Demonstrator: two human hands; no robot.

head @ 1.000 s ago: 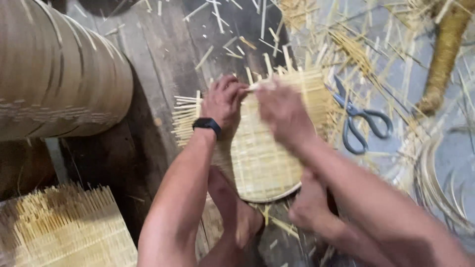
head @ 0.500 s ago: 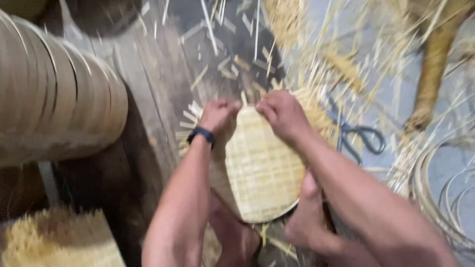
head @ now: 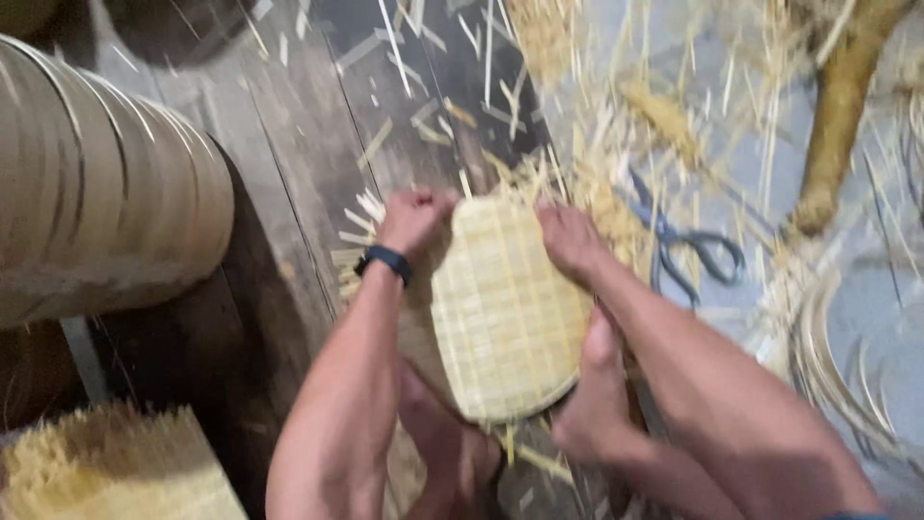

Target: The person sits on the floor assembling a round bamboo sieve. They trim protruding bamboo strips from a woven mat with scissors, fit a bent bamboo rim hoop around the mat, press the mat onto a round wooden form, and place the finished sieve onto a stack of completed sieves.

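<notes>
Here I see both hands at the far edge of a round woven bamboo mat (head: 505, 308), which lies tilted over the plank floor (head: 289, 173) and rests against the person's bare feet (head: 592, 395). The left hand (head: 414, 220), with a dark watch (head: 385, 262) on its wrist, has its fingers curled shut over the mat's upper left rim. The right hand (head: 570, 241) is clamped on the upper right rim, fingers folded down; the frame is blurred, so I cannot tell whether they pinch a single strip or the whole edge. Loose strip ends stick out beside the left hand. A pair of scissors (head: 688, 248) lies just to the right of the mat among scattered bamboo slivers (head: 616, 116). A stack of bent bamboo hoops (head: 96, 193) stands well to the left, and another unfinished mat (head: 115, 467) sits near the bottom left corner.
</notes>
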